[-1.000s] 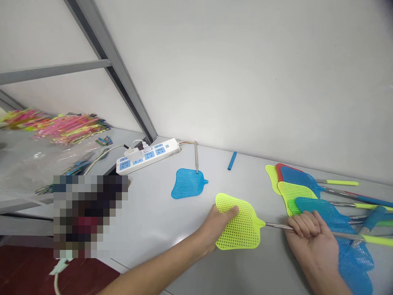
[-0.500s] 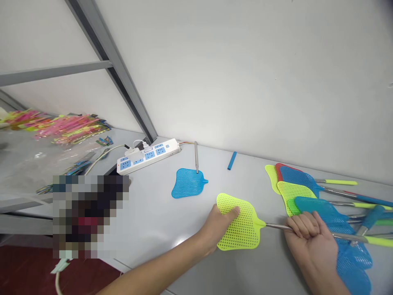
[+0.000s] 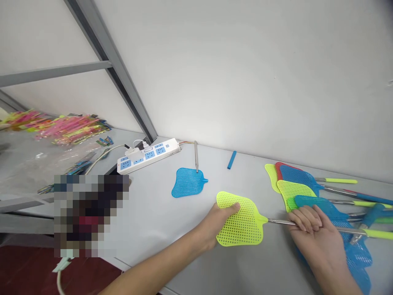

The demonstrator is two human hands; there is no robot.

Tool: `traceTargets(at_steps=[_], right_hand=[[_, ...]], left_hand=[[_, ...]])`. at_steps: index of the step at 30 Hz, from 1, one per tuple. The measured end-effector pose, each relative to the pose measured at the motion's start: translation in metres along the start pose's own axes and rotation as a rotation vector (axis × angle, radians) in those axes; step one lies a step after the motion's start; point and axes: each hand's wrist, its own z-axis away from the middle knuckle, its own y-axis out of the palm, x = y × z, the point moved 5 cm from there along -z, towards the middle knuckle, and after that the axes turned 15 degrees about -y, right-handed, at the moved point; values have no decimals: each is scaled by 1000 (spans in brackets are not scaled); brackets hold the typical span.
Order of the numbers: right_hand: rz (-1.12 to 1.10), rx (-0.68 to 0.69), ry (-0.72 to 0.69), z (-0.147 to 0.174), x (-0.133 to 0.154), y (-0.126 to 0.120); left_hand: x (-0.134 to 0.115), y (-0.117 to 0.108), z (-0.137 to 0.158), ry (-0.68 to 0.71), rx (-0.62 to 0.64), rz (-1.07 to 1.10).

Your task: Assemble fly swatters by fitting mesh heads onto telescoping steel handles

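Observation:
A yellow-green fly swatter [image 3: 241, 223] with a metal rod is held level above the grey table. My left hand [image 3: 216, 225] grips its mesh head, thumb on top and the other fingers hidden beneath. My right hand [image 3: 316, 233] is closed around the metal rod, between the head and the yellow-green handle. Behind and under my right hand lies a pile of fly swatters, with a blue swatter head [image 3: 324, 205] closest to it. Left of the held swatter, a loose blue swatter head [image 3: 188, 182] lies flat, a short metal rod [image 3: 196, 157] touching its edge.
A blue tube [image 3: 231, 160] lies near the wall. A white power strip [image 3: 150, 155] with plugs stands by the grey metal frame [image 3: 123, 78]. Bagged pink and yellow items [image 3: 70, 129] lie at far left. A blurred-out patch covers the table's left edge.
My right hand has slid slightly right along the rod, and the swatter's rod end has risen a little. My left hand keeps its hold on the head.

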Motion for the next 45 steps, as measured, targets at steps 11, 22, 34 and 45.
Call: traceTargets(at_steps=[11,22,34,45], right_hand=[[-48,38,96,-8,4,0],[-16,17,156,-23,11,-10],[30,-61,135,-29,18,-22],[85,-49,-51,-37,46,-21]], left_hand=[[-1,-3,-1,40,-21,-40],[-1,-2,0,70,-17,-42],[-3,-2,1,94,-25,-81],[-2,-7,0,85,-43,-46]])
